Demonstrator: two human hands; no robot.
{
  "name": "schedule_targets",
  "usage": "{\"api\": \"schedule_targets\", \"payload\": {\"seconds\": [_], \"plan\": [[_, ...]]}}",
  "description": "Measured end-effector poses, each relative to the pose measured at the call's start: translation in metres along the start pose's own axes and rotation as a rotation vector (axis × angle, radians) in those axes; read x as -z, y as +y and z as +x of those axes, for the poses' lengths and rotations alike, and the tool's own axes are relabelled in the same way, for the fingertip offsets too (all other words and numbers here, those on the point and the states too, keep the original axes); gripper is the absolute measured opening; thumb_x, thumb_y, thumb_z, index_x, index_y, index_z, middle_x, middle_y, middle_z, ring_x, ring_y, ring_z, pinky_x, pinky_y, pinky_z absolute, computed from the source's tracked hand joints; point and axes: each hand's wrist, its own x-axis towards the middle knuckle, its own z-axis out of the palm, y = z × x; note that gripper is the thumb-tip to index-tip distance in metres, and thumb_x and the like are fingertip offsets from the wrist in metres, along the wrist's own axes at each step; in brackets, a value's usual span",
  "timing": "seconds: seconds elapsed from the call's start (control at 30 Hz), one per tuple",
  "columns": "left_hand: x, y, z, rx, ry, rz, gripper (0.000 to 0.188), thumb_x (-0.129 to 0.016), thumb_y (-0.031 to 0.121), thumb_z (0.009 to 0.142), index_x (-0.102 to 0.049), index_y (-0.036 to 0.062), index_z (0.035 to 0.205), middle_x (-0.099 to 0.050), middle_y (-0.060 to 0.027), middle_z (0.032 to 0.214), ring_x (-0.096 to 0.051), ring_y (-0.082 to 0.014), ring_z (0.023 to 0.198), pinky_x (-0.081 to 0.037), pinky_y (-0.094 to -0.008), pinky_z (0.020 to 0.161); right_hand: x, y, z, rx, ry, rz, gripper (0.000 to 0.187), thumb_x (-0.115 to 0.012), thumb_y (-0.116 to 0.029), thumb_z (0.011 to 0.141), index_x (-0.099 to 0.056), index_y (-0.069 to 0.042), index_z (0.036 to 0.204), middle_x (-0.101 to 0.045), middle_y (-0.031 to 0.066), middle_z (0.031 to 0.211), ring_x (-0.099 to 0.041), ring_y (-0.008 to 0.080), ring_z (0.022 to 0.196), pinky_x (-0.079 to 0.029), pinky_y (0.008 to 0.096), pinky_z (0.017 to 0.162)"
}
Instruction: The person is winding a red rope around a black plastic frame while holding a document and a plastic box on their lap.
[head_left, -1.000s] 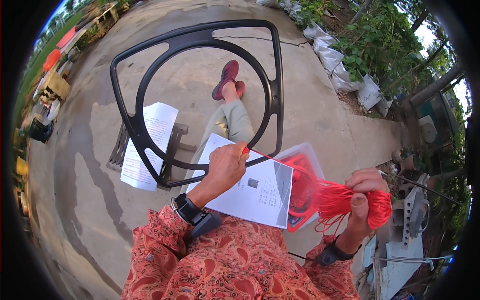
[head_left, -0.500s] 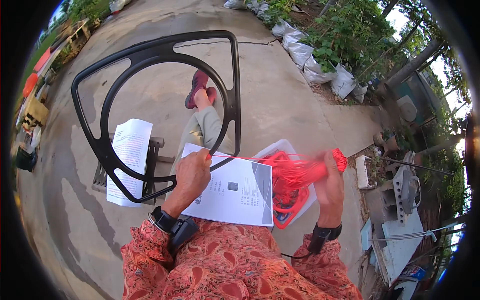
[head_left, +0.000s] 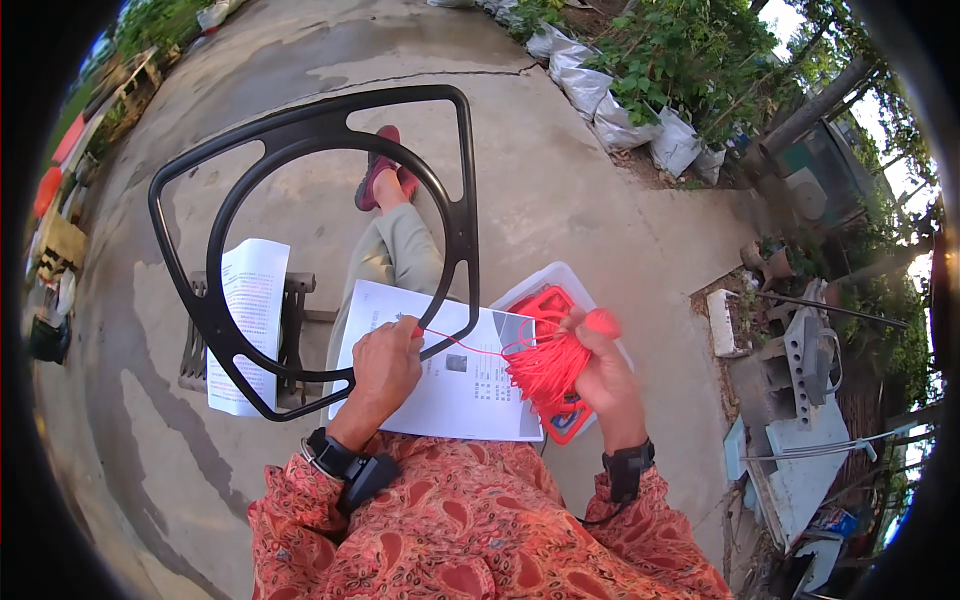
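A large black frame, a round ring inside a rounded triangular outline, stands out over my lap. My left hand is closed on its lower right corner, with one end of a thin red cord pinched at the fingertips. From there the cord runs right to a thick red bundle of cord. My right hand grips that bundle at its upper end, and loose loops hang from it. Beneath my hands a printed sheet lies across my lap. The bundle partly covers a red plastic basket in a white tub.
To the left, another printed sheet lies on a low grey slatted stool, seen through the frame. White sacks line a planted bed at the far right. Blocks and a pale blue panel stand on the right.
My right hand has come left and closer to my left hand, carrying the cord bundle. The stretched cord has become shorter and slopes downward. The frame has shifted slightly lower.
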Motion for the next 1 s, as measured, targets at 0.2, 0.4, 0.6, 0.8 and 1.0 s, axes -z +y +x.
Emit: {"api": "schedule_targets", "payload": {"seconds": [0.2, 0.4, 0.6, 0.8, 1.0], "plan": [[0.002, -0.001, -0.003, 0.065, -0.019, -0.029, 0.011, -0.065, 0.013, 0.083, -0.059, 0.0045, 0.088, -0.065, -0.0173, 0.075, -0.063, -0.0395, 0.075, -0.046, -0.0498, 0.069, -0.019, -0.004, -0.015, -0.005, -0.094, -0.178, 0.018, -0.066, -0.007, 0.089, -0.063, -0.002, 0.107, -0.063, 0.0076, 0.100, -0.061, 0.0187, 0.096, -0.049, 0.0350, 0.093], [-0.005, -0.005, -0.003, 0.131, -0.059, -0.066, 0.011, -0.063, 0.013, 0.084, -0.059, 0.0032, 0.085, -0.064, -0.0208, 0.071, -0.063, -0.0430, 0.073, -0.045, -0.0528, 0.066, -0.050, -0.050, -0.054, 0.483, 0.093, -1.035, 0.034, -0.075, -0.023, 0.086, -0.064, -0.001, 0.108, -0.063, 0.0061, 0.096, -0.057, 0.0122, 0.088, -0.047, 0.0282, 0.085], [-0.014, -0.001, -0.005, 0.093, -0.041, -0.142, 0.013, -0.063, 0.016, 0.083, -0.060, 0.0035, 0.085, -0.062, -0.0206, 0.069, -0.061, -0.0424, 0.071, -0.044, -0.0506, 0.064, -0.103, -0.060, -0.090, 0.578, -0.242, -1.190, 0.049, -0.087, -0.037, 0.070, -0.067, 0.003, 0.091, -0.065, 0.0082, 0.083, -0.060, 0.0165, 0.078, -0.048, 0.0295, 0.072], [-0.016, 0.006, -0.005, 0.007, -0.220, -0.208, 0.015, -0.061, 0.018, 0.085, -0.061, 0.0031, 0.085, -0.062, -0.0210, 0.069, -0.061, -0.0427, 0.070, -0.045, -0.0504, 0.063, -0.156, -0.056, -0.085, 0.561, -0.435, -1.301, 0.048, -0.088, -0.034, 0.067, -0.066, 0.003, 0.088, -0.065, 0.0096, 0.080, -0.061, 0.0188, 0.075, -0.048, 0.0294, 0.071], [-0.021, 0.012, -0.018, -0.048, -0.449, -0.241, 0.016, -0.060, 0.018, 0.084, -0.065, 0.0050, 0.092, -0.067, -0.0197, 0.084, -0.063, -0.0414, 0.084, -0.047, -0.0510, 0.074, -0.173, -0.029, -0.001, 0.416, -0.374, -0.921, 0.037, -0.072, -0.036, 0.089, -0.067, 0.000, 0.099, -0.063, -0.0001, 0.090, -0.056, 0.0069, 0.083, -0.045, 0.0243, 0.075]]}}
